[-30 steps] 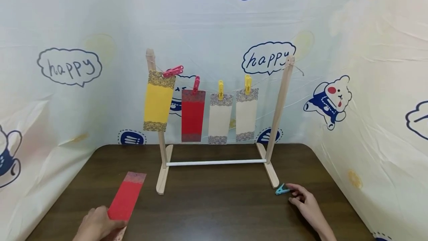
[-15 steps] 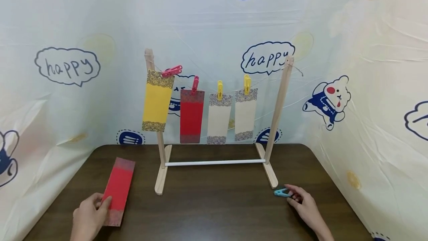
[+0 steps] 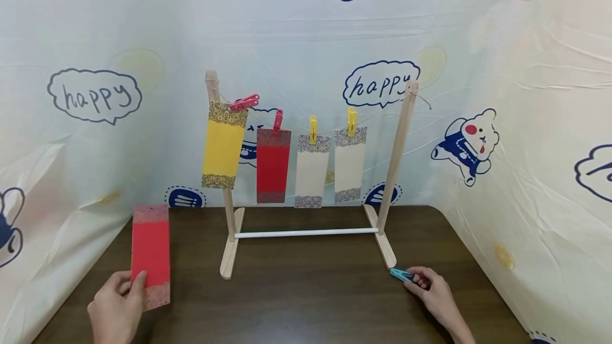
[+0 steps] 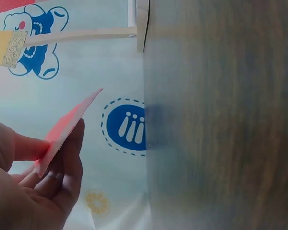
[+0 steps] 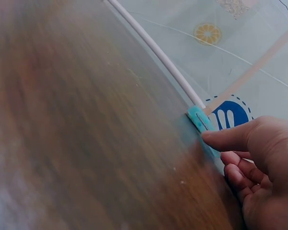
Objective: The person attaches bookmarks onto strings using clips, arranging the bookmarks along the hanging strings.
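My left hand pinches a red paper card by its lower left edge, thumb in front. The card stands nearly upright above the table's left side, with darker patterned bands at both ends. In the left wrist view the red card shows almost edge-on between thumb and fingers. Over at the right, my right hand holds a light-blue clothespin between thumb and fingers, close to the rack's right foot. The right wrist view shows the clothespin sticking out past the thumb tip.
A wooden rack with a string stands mid-table. From it hang a yellow card, a red card and two white cards, under pink clothespins and yellow clothespins. A patterned cloth surrounds the brown table.
My left hand has lifted the red card from lying slanted to nearly upright, moving left. My right hand has taken the blue clothespin from its fingertips into a pinch.
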